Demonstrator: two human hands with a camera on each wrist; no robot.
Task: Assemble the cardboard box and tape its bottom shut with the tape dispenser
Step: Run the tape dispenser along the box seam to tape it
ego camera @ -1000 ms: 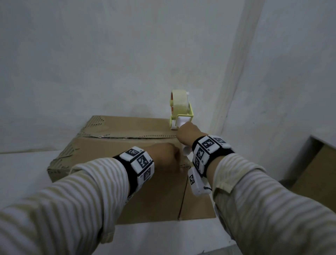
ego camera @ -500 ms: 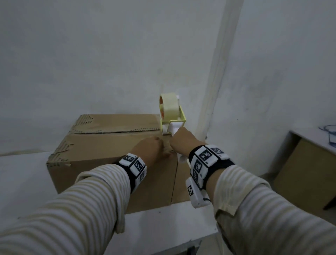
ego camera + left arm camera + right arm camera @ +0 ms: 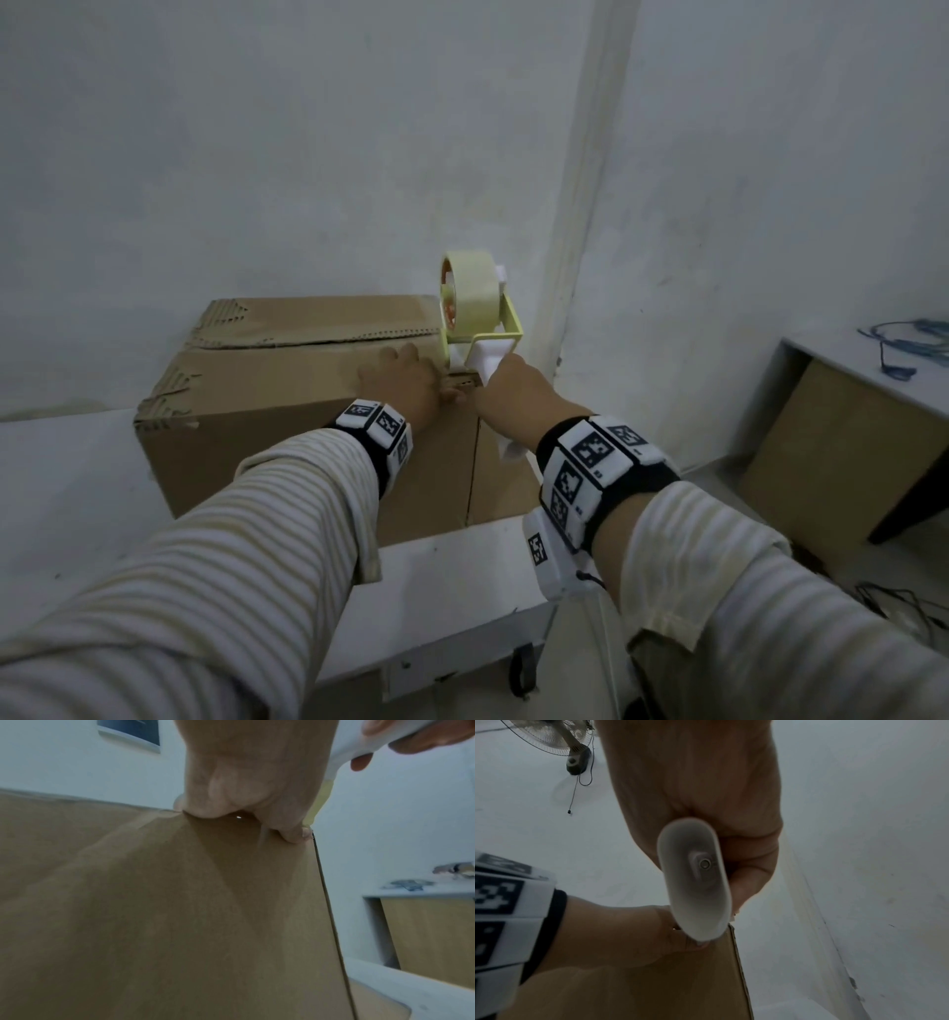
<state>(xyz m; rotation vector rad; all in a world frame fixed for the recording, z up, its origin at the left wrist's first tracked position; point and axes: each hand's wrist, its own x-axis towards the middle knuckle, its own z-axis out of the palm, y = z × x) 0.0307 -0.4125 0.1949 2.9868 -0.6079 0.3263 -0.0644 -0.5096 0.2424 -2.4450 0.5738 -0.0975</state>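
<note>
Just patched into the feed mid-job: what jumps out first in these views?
The yellow tape dispenser, with its pale roll standing at the right end of the cardboard box, draws the eye; the right hand grips its white handle. Beside it, the left hand presses on the box's top near edge. The box sits on a white table against the wall.

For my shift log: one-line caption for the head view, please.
Right hand holds tape dispenser at cardboard box top edge; left hand presses beside it.

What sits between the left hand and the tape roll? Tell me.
In the head view, only the dispenser's yellow frame separates the left hand from the tape roll, atop the cardboard box.
</note>
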